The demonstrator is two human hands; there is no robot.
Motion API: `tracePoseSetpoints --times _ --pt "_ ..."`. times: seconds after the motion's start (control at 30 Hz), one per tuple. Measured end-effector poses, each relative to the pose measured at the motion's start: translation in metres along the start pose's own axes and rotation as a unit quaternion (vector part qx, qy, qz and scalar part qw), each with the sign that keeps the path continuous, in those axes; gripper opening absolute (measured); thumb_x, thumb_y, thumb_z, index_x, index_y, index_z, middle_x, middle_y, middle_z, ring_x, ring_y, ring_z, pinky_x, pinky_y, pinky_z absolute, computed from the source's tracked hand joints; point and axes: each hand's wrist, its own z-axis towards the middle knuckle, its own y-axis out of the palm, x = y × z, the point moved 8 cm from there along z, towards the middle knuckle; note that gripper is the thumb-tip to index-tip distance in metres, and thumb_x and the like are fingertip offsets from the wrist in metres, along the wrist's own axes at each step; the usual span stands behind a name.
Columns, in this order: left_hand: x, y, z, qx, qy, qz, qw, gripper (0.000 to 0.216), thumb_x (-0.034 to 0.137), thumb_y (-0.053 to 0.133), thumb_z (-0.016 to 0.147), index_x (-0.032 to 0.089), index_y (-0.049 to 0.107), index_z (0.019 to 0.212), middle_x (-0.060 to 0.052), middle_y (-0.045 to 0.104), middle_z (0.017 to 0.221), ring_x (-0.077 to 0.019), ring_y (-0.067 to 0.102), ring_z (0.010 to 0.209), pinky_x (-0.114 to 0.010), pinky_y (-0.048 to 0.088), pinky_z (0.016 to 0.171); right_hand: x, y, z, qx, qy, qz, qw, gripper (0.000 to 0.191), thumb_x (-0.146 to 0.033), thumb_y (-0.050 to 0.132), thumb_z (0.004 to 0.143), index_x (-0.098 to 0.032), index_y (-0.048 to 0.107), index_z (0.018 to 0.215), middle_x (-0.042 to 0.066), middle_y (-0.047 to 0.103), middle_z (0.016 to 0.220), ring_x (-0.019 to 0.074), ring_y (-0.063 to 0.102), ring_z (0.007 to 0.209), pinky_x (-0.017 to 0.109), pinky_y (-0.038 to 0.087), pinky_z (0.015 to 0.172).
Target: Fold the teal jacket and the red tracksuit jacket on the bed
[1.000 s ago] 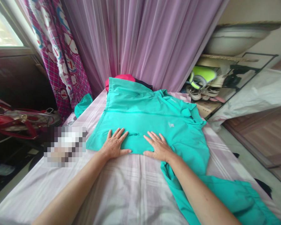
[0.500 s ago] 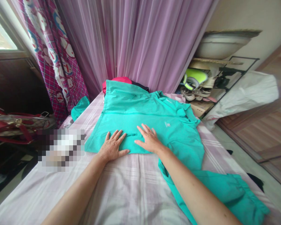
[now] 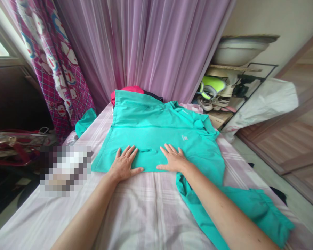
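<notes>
A teal jacket [image 3: 156, 121] lies spread on a bed covered by a pale pink checked sheet [image 3: 135, 211]. My left hand [image 3: 123, 165] rests flat on the jacket's near hem, fingers spread, holding nothing. My right hand [image 3: 173, 159] lies flat on the hem a little to the right, fingers stretched out too. A small zip pull sits between the two hands. One teal sleeve [image 3: 253, 208] trails toward the bed's right near corner under my right forearm.
Pink and dark clothes [image 3: 131, 89] lie behind the jacket by the mauve curtain [image 3: 151, 45]. A patterned curtain [image 3: 54, 69] hangs at left, with a red bag [image 3: 13, 146] beside the bed. A rack with shoes [image 3: 216, 92] stands at right.
My right hand slid left and forward over the jacket, then came back toward the hem. My left hand has stayed flat in place. The view drifted a little right.
</notes>
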Motion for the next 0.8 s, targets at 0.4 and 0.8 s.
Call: tracePoseSetpoints --times 0.4,0.8 --pt "-0.010 0.001 -0.002 0.018 -0.015 0.002 1.000 0.088 0.077 0.042 0.086 0.023 0.035 0.156 -0.011 0.034 0.162 -0.0336 0.028 0.151 -0.060 0.018 0.122 0.155 0.014 -0.038 0.183 0.224 -0.031 0.957 0.065 -0.058 0.022 0.100 -0.027 0.036 0.156 0.009 0.030 0.165 0.0277 0.026 0.150 0.058 0.021 0.118" --pt "-0.100 -0.006 -0.040 -0.019 -0.248 0.044 0.968 0.078 0.064 0.030 0.095 0.014 0.033 0.156 -0.016 0.029 0.163 -0.0328 0.024 0.152 -0.057 0.027 0.119 0.157 0.016 -0.038 0.215 0.213 -0.022 0.953 0.064 -0.056 0.024 0.100 -0.025 0.043 0.153 0.010 0.037 0.161 0.0292 0.030 0.147 0.057 0.023 0.117"
